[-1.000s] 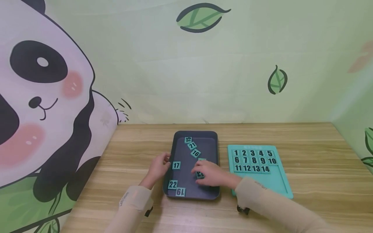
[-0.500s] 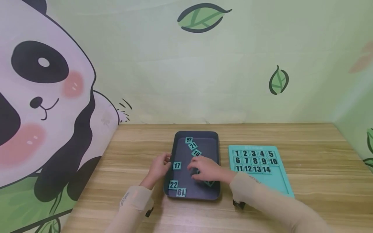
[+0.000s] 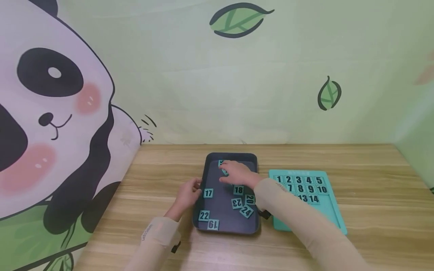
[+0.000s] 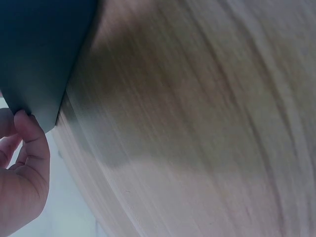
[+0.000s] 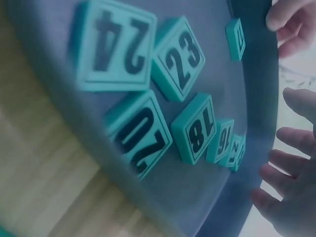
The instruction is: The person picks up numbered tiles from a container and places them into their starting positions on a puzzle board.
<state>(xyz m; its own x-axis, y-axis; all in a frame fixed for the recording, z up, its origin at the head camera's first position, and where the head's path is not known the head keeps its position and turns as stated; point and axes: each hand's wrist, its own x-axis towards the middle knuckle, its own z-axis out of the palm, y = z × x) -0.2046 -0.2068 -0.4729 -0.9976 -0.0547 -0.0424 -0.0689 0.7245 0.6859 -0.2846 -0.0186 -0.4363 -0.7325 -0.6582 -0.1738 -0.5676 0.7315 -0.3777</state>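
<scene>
A dark tray (image 3: 217, 207) lies on the table with several teal number tiles in it, among them the 17 tile (image 3: 208, 193), the 18 tile (image 3: 239, 190) and the 24 tile (image 5: 116, 47). My left hand (image 3: 187, 195) pinches the tray's left rim between thumb and fingers; in the left wrist view the thumb presses on the tray wall (image 4: 39, 64). Over the tray's far end hovers my right hand (image 3: 237, 174), its fingers apart in the right wrist view and nothing seen between them. It partly covers the 15 tile (image 3: 221, 163) and the 21 tile (image 3: 225, 172).
To the right of the tray lies a teal number board (image 3: 281, 224), its upper rows filled with tiles in order up to 14. My right forearm (image 3: 295, 210) passes over its left part. A printed backdrop (image 3: 190, 94) stands behind the wooden table (image 3: 369, 188).
My right hand has moved from the tray's middle to its far end, uncovering the 18, 20, 23 and 24 tiles. My left hand stays at the rim.
</scene>
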